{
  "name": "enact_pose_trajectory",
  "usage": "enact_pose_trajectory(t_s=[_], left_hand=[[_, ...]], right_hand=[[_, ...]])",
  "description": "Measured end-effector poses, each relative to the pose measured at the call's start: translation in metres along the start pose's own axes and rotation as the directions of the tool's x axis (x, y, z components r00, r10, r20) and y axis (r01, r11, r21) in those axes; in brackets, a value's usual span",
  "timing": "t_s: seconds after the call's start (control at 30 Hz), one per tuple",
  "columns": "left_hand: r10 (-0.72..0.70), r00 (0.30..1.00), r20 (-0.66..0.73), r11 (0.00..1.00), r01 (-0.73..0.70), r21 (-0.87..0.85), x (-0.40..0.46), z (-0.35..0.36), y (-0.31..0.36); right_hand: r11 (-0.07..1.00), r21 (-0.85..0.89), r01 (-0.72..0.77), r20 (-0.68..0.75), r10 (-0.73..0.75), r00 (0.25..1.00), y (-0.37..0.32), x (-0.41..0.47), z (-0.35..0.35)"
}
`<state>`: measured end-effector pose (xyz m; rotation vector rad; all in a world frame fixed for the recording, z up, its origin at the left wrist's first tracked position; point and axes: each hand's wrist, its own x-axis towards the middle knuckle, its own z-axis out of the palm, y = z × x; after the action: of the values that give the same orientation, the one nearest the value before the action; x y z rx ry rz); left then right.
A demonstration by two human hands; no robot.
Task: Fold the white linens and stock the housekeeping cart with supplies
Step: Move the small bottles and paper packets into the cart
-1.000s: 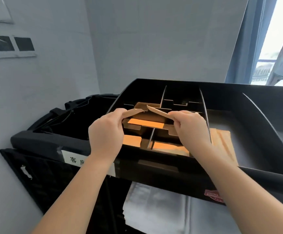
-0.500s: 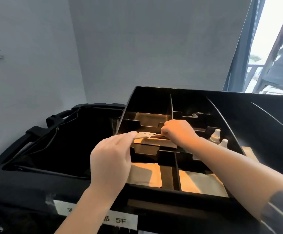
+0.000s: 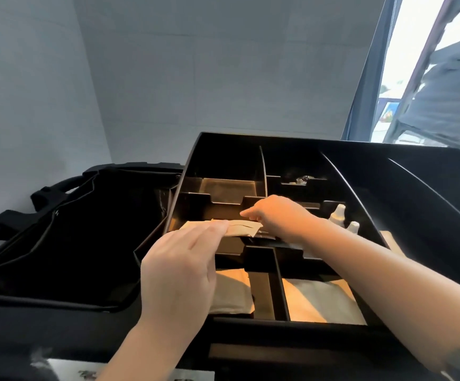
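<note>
My left hand (image 3: 179,273) and right hand (image 3: 278,218) pinch a flat tan paper packet (image 3: 244,228) level, at twelve o'clock, to drop it inside the black compartmented cart tray (image 3: 333,160).

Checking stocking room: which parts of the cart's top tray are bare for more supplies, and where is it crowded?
Bare: the far left compartment against the back wall and the wide right bay. Crowded: the near slots hold tan packets, two small white bottles sit by the right divider, and the left hand and right hand grip a packet over the middle slot.
</note>
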<state>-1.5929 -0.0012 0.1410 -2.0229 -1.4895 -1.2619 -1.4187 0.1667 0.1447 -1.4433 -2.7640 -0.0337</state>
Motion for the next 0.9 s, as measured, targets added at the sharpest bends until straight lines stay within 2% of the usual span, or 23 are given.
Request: enact_pose_trajectory(t_s=[0.1,0.2,0.33,0.47,0.6,0.67,0.8,0.9], left_hand=[[0.016,1.0,0.024,1.0,-0.016,-0.024,0.0,0.004,0.006],[0.041,0.999,0.008,0.999,-0.04,-0.031,0.003,0.007,0.018],[0.097,0.995,0.023,0.995,-0.096,-0.025,0.006,0.011,0.035],[0.15,0.987,0.049,0.989,-0.15,-0.016,0.006,0.019,0.057],[0.2,0.976,0.083,0.98,-0.197,-0.04,0.007,0.027,0.078],[0.205,0.974,0.096,0.979,-0.203,-0.031,0.004,0.032,0.083],[0.128,0.983,0.132,0.992,-0.124,-0.035,0.002,0.038,0.082],[0.126,0.987,0.104,0.991,-0.12,-0.054,0.003,0.039,0.079]], right_hand=[[0.983,0.18,-0.036,-0.13,0.06,0.99,-0.006,-0.038,-0.04],[0.956,0.293,0.015,-0.222,0.052,0.974,-0.014,-0.099,-0.067],[0.964,0.266,0.016,-0.21,0.042,0.977,-0.026,-0.154,-0.066],[0.97,0.239,0.047,-0.321,0.033,0.947,-0.03,-0.177,-0.055],[0.995,0.049,0.089,-0.572,-0.045,0.819,-0.036,-0.188,-0.039],[0.996,0.003,0.087,-0.628,-0.066,0.775,-0.033,-0.191,-0.032],[0.98,0.173,0.099,-0.663,0.041,0.748,-0.017,-0.202,-0.023],[0.967,0.254,0.034,-0.649,0.144,0.747,-0.005,-0.207,-0.019]])
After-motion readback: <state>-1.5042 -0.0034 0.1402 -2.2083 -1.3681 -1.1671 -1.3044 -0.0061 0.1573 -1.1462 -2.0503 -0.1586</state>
